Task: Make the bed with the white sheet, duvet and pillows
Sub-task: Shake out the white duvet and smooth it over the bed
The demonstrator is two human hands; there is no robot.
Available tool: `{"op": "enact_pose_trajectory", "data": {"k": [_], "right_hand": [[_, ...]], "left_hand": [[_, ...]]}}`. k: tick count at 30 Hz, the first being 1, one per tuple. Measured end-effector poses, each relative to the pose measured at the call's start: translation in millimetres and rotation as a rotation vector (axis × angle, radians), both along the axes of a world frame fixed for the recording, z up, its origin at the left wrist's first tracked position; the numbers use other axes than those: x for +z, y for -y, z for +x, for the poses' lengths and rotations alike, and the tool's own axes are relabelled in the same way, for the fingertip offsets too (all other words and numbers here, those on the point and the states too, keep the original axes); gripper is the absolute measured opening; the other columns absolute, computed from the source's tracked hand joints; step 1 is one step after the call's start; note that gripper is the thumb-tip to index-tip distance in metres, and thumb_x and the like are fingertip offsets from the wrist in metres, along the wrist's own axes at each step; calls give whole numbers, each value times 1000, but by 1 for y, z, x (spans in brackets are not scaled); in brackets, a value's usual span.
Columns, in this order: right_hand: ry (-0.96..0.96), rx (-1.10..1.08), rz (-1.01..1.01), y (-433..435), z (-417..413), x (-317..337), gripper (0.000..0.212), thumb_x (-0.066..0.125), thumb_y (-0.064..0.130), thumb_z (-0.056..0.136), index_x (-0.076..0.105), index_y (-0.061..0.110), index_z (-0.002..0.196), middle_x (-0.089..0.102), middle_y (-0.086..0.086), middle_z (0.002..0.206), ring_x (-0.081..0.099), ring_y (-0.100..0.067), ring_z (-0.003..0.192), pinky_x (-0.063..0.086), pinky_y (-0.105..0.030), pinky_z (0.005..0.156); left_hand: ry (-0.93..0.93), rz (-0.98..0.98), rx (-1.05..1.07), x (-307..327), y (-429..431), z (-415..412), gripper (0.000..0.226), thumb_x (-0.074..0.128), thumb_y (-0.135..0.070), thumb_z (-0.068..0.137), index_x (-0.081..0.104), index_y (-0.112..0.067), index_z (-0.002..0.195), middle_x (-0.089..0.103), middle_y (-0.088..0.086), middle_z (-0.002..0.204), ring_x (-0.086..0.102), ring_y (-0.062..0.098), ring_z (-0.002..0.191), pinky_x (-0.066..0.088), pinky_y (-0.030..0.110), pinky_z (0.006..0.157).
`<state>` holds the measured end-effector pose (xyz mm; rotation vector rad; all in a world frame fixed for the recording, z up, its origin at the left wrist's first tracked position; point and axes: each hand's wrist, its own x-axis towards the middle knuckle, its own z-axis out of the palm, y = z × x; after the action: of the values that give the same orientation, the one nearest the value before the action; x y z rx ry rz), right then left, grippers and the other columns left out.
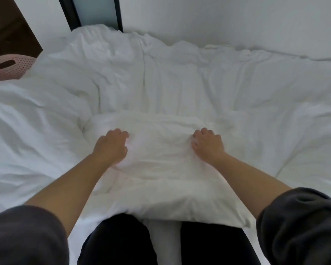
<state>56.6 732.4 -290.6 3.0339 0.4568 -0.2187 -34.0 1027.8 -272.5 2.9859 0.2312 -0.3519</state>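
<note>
Left hand (111, 146) and right hand (207, 145) clutch pillow (161, 178), fingers curled into fabric. Risk: pillow sits on rumpled duvet (161, 73); dragging it likely bunches duvet further.

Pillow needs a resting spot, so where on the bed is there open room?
Open duvet lies beyond the pillow up to the wall, and left of it toward the pink basket. The near middle is crowded: left hand and right hand grip the pillow.

White pillow (161, 169) lying flat atop rumpled white duvet (180, 77), near edge overhanging.
</note>
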Motion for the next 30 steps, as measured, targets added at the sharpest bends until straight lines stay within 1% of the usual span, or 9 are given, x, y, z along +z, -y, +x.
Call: {"op": "enact_pose_trajectory", "data": {"k": [3, 7, 10, 13, 19, 22, 24, 26, 30], "right_hand": [[-40, -86, 19, 24, 48, 2, 44, 38, 14, 96, 40, 22, 140, 47, -6, 138, 44, -27, 127, 35, -42, 100], [-118, -59, -184, 61, 105, 0, 52, 36, 16, 97, 31, 25, 148, 40, 0, 149, 33, -21, 140, 23, -47, 113], [-145, 34, -363, 71, 131, -11, 46, 30, 21, 99, 32, 22, 146, 41, -2, 146, 28, -25, 142, 0, -66, 112], [-228, 128, -392, 75, 148, -19, 28, 33, 19, 100, 48, 18, 123, 59, -4, 125, 55, -23, 117, 22, -48, 110], [378, -126, 200, 59, 235, 16, 18, 40, 21, 101, 55, 14, 108, 64, -12, 107, 61, -31, 100, 33, -43, 88], [328, -184, 155, 44, 255, 16, 33, 37, 31, 101, 49, 19, 130, 48, -14, 136, 41, -33, 129, 21, -57, 108], [76, -201, 31, 37, 234, -17, 54, 29, 46, 102, 22, 29, 153, 13, -7, 162, 7, -32, 149, -1, -67, 112], [-95, -167, -62, 34, 198, -55, 61, 17, 55, 101, 2, 33, 156, -8, -3, 164, -10, -34, 149, -4, -68, 111], [-156, -239, -96, 21, 193, -59, 61, 11, 55, 100, -1, 32, 155, -8, -4, 164, -11, -36, 149, -5, -68, 112]], "left_hand": [[1, 30, -7, 5, 8, 51, 54, 42, -16, 96, 27, -19, 148, 32, 6, 150, 30, 25, 137, 32, 40, 106], [-113, 64, -31, -9, 9, 108, 53, 34, -23, 101, 19, -20, 151, 25, 5, 155, 19, 22, 145, 18, 46, 116], [-225, 181, -104, -26, 4, 136, 47, 37, -43, 99, 35, -20, 140, 44, 6, 141, 39, 25, 132, 29, 44, 107], [-286, 96, -110, -29, 4, 149, 29, 35, -44, 101, 51, -21, 110, 60, 5, 121, 56, 24, 109, 41, 35, 90], [417, 132, 50, 5, -25, 217, 29, 41, -31, 101, 59, -9, 101, 64, 19, 104, 61, 38, 97, 44, 44, 80], [393, 177, 156, 3, -13, 258, 40, 39, -34, 101, 50, -6, 128, 50, 24, 127, 45, 39, 122, 27, 56, 103], [136, 106, 221, -30, 7, 251, 65, 31, -50, 100, 20, -13, 151, 18, 19, 157, 12, 33, 146, 3, 61, 113], [6, 86, 166, -74, 25, 223, 75, 20, -59, 97, -1, -17, 155, -8, 11, 162, -9, 28, 149, -4, 58, 116], [-21, 128, -25, -80, 12, 197, 68, 13, -54, 98, -2, -20, 155, -4, 6, 163, -5, 22, 150, -4, 53, 118]]}}
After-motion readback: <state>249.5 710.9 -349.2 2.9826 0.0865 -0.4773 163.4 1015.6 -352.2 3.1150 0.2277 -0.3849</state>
